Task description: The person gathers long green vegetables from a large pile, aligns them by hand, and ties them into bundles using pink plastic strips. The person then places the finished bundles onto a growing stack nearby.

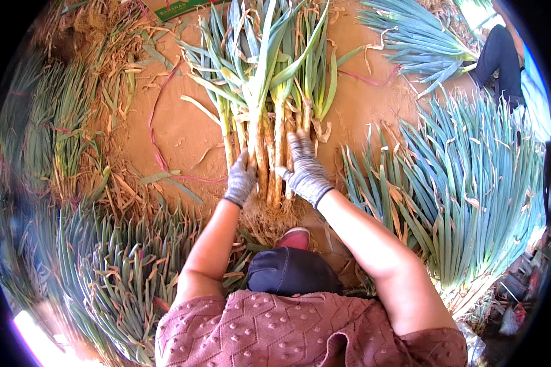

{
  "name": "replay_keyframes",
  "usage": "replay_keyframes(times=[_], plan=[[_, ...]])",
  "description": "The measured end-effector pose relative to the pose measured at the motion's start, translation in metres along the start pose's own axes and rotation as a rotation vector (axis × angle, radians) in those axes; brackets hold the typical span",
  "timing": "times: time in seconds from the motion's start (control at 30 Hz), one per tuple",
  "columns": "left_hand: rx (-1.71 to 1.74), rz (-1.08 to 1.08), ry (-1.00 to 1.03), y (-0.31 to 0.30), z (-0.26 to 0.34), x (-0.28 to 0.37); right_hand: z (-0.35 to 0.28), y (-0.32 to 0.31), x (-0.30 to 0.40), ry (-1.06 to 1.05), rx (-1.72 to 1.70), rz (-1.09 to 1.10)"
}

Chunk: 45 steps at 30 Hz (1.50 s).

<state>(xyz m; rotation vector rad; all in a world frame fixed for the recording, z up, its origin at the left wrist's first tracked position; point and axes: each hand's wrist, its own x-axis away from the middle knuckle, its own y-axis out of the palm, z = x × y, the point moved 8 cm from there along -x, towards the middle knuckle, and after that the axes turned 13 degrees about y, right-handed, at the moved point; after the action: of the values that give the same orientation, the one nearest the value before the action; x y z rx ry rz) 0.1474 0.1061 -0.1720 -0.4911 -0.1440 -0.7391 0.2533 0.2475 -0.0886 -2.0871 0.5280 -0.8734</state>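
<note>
A loose bunch of long green onions (257, 124) lies on the bare ground in front of me, leaves pointing away and roots towards my feet. My left hand (242, 179), in a grey knitted glove, rests at the left side of the pale stalks, its fingers partly hidden against them. Against the right side of the stalks is my right hand (305, 167), gloved alike, slightly blurred, its fingers extended and thumb apart. Pink twine (152, 133) curves over the ground on the left and runs towards the bunch.
Large heaps of green onions lie at the right (463, 192) and lower left (119, 275). Tied bundles (69, 124) and dry leaf scraps are at the left. A cardboard box (177, 8) stands at the top. Another person's bent leg (498, 64) shows at the upper right, beside more onions.
</note>
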Motion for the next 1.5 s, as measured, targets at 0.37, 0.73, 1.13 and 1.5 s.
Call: replay_keyframes(times=[0.37, 0.73, 1.13, 1.5], plan=[[-0.75, 0.265, 0.756, -0.041, 0.166, -0.027, -0.024, 0.013, -0.011, -0.028, 0.089, -0.182], [-1.326, -0.412, 0.917, 0.094, 0.203, -0.159, -0.02, 0.003, -0.014, 0.052, 0.097, -0.397], [-1.259, -0.211, 1.264, 0.113, 0.227, -0.1, 0.102, -0.002, 0.148, -0.282, 0.714, -0.088], [-0.645, -0.485, 0.895, 0.14, 0.199, -0.121, 0.248, -0.036, 0.081, 0.277, 0.831, -0.219]])
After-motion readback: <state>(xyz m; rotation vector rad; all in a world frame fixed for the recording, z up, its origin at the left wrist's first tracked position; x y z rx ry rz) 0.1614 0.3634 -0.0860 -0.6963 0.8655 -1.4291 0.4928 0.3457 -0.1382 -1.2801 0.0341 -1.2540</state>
